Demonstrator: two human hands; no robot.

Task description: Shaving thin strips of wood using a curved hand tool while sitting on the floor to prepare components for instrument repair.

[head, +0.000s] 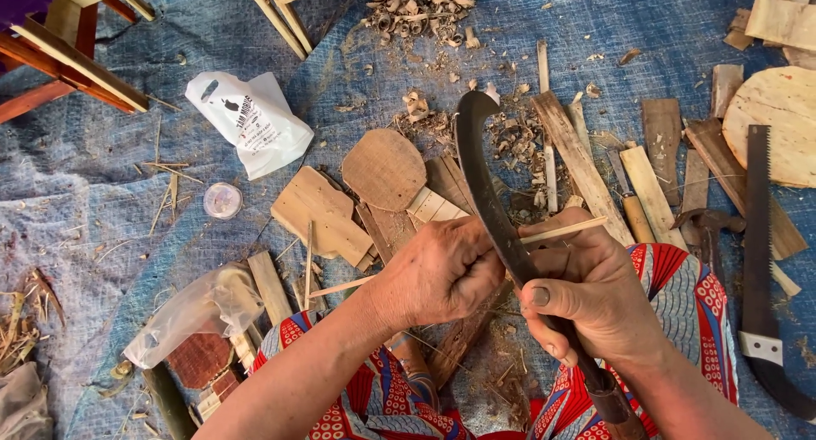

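Observation:
My right hand point(591, 295) grips the handle end of a long dark curved blade point(480, 164), whose hooked tip points away from me. My left hand point(442, 270) pinches a thin pale wooden stick point(565, 229) and holds it across the blade's edge, just left of the right hand. The stick's far end juts out to the right above my right fingers; another thin sliver point(340, 287) pokes out left of the left hand. Both forearms rest over my lap, covered in red patterned cloth point(688, 304).
A blue tarp point(110, 193) is strewn with wood pieces and shavings point(421, 6). A handsaw point(756, 261) lies at the right, a small knife point(629, 202) beside planks, a white plastic bag point(251, 121), a clear lid point(223, 200) and a wooden frame point(68, 57) at the upper left.

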